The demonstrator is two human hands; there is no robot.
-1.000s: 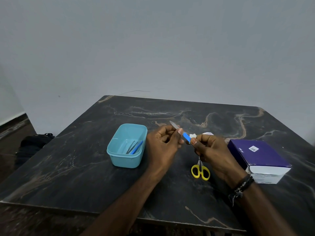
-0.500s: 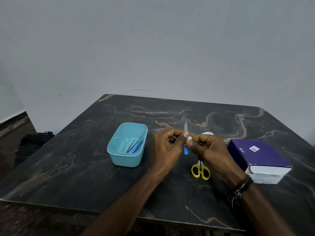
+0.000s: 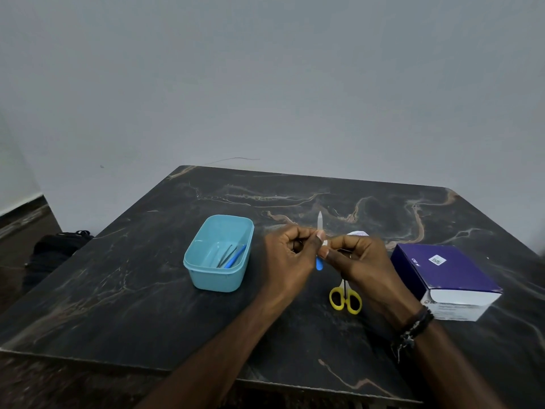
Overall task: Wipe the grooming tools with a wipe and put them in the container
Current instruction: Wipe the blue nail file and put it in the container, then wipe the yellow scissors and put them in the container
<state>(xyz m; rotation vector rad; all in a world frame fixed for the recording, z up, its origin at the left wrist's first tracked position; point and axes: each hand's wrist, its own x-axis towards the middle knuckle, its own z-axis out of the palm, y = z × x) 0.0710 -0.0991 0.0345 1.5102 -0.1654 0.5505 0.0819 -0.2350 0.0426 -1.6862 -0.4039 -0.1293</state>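
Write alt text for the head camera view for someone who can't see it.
Two hands hold a blue-handled nail file upright over a dark marbled table, the right hand pinching a white wipe around it. Nearby: a teal container with tools, yellow scissors, a purple box.

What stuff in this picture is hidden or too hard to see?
All in the head view:
- Scissors: only the yellow handles show; the right hand covers the blades.
- Wipe: mostly hidden between the fingers of both hands.
- Nail file: its middle is behind the left hand.
- Tools in the container: too small to name.
- Box label: print too small to read.
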